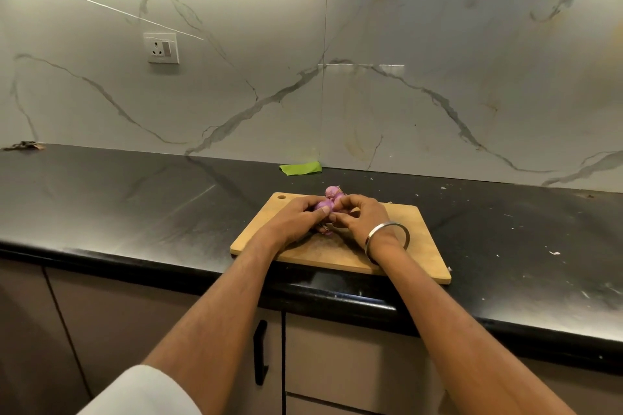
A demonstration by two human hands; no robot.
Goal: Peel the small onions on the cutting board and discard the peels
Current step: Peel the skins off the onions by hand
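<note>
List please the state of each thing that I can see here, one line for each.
left hand: fingers curled round a small onion
right hand: pinches the same onion
second onion: lies on the board, behind the hands
cutting board: flat on the counter
cabinet door: closed

Black countertop [135, 205] bears wooden cutting board [414, 246] and green leaf [301, 168]

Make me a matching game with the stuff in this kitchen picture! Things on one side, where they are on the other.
Things:
1. cutting board
2. green leaf
3. socket
4. bangle

Places:
A. on the wall
B. round the right wrist
C. at the back of the counter, by the wall
D. under both hands

Pairs: 1-D, 2-C, 3-A, 4-B
</note>
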